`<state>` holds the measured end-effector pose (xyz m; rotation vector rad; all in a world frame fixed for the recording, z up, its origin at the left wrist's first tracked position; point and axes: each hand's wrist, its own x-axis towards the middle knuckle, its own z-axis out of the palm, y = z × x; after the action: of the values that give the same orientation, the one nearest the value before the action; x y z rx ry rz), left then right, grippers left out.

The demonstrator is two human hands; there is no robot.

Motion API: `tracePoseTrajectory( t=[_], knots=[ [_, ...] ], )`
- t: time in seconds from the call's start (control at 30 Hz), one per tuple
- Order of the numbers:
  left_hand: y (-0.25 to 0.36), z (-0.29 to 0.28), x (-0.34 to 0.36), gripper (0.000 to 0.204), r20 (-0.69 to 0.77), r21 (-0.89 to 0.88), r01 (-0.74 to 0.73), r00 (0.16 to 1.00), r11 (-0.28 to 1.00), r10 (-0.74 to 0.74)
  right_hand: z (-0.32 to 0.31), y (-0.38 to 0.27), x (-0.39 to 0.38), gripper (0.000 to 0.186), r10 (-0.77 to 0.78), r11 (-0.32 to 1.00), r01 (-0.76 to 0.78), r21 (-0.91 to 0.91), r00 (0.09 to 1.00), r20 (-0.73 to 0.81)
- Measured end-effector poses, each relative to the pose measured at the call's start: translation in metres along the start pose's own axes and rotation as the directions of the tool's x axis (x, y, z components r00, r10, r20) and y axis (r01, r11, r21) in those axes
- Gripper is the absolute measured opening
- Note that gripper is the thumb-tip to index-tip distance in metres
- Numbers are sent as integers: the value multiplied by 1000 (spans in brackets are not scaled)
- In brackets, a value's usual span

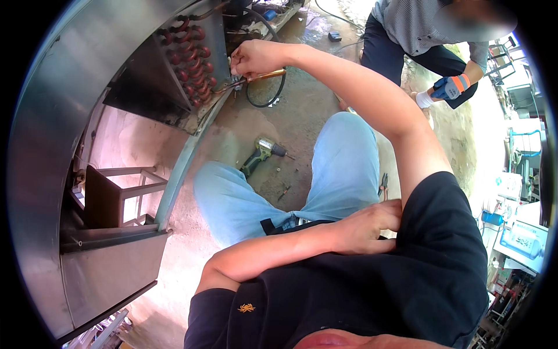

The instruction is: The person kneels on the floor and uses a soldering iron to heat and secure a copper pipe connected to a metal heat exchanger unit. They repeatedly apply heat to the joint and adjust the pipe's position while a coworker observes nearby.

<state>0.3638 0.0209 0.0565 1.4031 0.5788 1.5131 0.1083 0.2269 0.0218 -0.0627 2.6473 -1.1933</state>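
My right hand reaches to the edge of a steel appliance, pinched on a small part I cannot make out beside red-brown coiled tubes. A copper pipe and a dark looped cable lie just below it. My left hand is curled against my black shirt under the right arm; what its fingers hold is hidden. On the floor between my knees rests a green cordless drill.
A co-worker crouches at upper right, a gloved hand near the ankle. Pliers lie right of my knee. A small black block is on the floor above. A metal frame rail runs along the left. Cluttered equipment fills the right.
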Motion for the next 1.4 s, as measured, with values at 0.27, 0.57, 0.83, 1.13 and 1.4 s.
tracePoseTrajectory(
  t=[0.27,0.57,0.83,1.13,1.4],
  knots=[
    [-8,5,18,44,109,4,203,973,979,-202,23,10,-13,30,18,999,-14,-38,994,109],
    [78,-151,-44,42,-677,304,279,736,911,1,103,84,-38,35,170,899,-93,429,975,-144],
    [44,-277,-60,33,-618,772,628,778,-104,109,170,72,28,22,349,-356,253,900,929,-124],
    [27,-328,-49,35,-610,779,559,781,-282,-135,173,84,28,20,173,-445,274,853,960,-218],
    [29,-328,-33,31,-730,679,652,646,-337,-222,178,97,29,25,82,-477,247,843,968,-238]
  ],
)
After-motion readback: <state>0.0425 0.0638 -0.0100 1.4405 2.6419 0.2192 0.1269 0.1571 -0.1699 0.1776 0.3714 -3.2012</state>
